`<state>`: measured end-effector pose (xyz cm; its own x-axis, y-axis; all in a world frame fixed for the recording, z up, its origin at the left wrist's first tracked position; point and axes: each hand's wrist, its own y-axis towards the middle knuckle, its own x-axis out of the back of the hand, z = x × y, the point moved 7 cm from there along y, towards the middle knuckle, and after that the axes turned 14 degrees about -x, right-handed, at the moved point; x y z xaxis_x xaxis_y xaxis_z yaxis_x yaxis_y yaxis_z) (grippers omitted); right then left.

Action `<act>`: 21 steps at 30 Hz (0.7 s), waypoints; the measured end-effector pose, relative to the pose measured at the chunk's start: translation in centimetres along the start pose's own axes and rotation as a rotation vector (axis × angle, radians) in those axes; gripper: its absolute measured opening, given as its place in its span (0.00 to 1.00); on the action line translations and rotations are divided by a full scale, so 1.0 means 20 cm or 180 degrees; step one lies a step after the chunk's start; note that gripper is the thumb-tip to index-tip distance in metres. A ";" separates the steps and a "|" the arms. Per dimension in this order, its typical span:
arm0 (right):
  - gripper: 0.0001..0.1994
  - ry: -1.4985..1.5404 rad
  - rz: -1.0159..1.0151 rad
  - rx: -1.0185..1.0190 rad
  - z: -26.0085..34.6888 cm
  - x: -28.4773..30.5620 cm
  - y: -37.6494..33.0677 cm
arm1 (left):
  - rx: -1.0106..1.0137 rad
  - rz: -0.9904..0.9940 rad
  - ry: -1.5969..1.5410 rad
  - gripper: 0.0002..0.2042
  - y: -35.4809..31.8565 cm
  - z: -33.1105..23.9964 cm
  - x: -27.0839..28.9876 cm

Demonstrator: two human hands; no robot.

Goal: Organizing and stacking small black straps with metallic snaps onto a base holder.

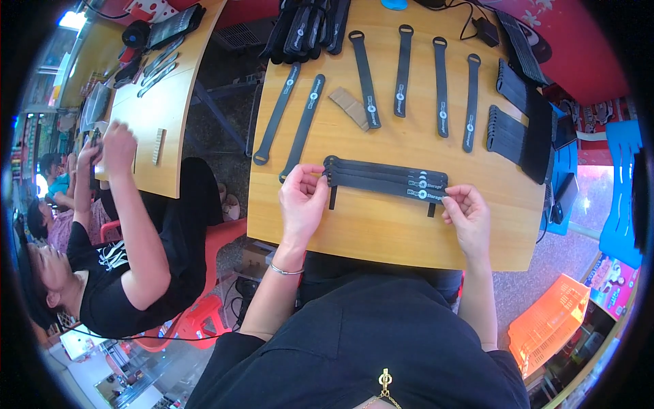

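Over the near half of the wooden table (381, 235), several black straps (381, 178) lie overlapped like shingles, with white print at their right ends. My left hand (303, 204) pinches their left ends, where the rounded eyelet ends sit. At the right end, my right hand (466, 218) has thumb and fingers closed on the edge of the lowest strap. Two short dark strips stick out below the straps, near each end. Single black straps, each with a looped end, lie spread beyond my hands, including one strap (305, 123) close to my left hand.
A piece of brown cardboard (349, 108) lies among the loose straps. A thick bundle of black straps (306, 27) is at the back left, and fanned straps (507, 136) are at the right. An orange basket (550, 320) stands at lower right. A co-worker (136, 266) sits at another table on the left.
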<state>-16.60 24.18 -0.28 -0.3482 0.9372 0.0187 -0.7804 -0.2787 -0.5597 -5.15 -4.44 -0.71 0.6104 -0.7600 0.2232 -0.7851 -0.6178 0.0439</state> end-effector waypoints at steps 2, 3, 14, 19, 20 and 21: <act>0.06 0.0013 -0.0007 -0.0005 0.00 0.01 0.00 | -0.0012 0.0011 0.0000 0.05 0.00 0.00 -0.01; 0.06 0.0018 -0.0010 -0.0014 0.00 0.01 0.00 | -0.0005 0.0021 0.0029 0.05 0.00 -0.01 -0.01; 0.08 0.0063 -0.0014 0.0006 -0.01 0.01 0.01 | -0.0045 -0.0001 0.0160 0.06 0.00 -0.01 -0.01; 0.08 0.0018 -0.0039 -0.0036 -0.01 0.00 0.01 | -0.0049 -0.0014 0.0120 0.07 0.00 -0.01 0.00; 0.08 0.0018 -0.0047 -0.0040 -0.01 0.00 0.01 | -0.0046 -0.0007 0.0117 0.07 0.00 -0.01 -0.01; 0.08 0.0008 -0.0063 -0.0038 -0.01 0.00 0.01 | -0.0035 -0.0015 0.0100 0.07 0.00 -0.01 -0.01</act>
<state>-16.69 24.22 -0.64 -0.3316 0.9430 0.0278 -0.7808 -0.2578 -0.5691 -5.22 -4.26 -0.63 0.6108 -0.7501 0.2535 -0.7834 -0.6190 0.0558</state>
